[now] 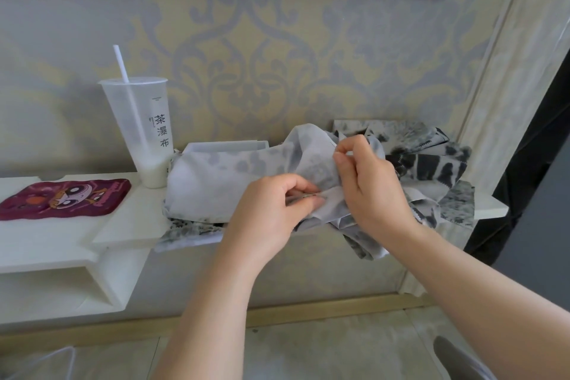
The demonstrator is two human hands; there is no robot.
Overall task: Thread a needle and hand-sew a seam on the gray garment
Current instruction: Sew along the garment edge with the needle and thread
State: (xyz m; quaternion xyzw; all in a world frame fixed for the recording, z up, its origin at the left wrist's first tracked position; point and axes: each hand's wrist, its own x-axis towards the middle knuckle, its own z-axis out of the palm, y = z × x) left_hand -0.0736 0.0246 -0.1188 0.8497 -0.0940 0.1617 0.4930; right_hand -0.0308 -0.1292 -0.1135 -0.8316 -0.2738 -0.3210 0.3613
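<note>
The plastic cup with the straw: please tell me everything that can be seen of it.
The plastic cup is tall, translucent and tapered, and stands upright on the white shelf by the patterned wall. A white straw leans through its flat sealed top. Black characters run down its side. A little milky white liquid sits at the bottom. The gray garment lies close to its base on the right; whether they touch I cannot tell.

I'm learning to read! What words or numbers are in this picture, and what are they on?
"茶瀑布": printed top to bottom on the plastic drink cup.
Tiny print beside it on the cup: too small to read.
Cartoon pouch: no readable words.
</note>
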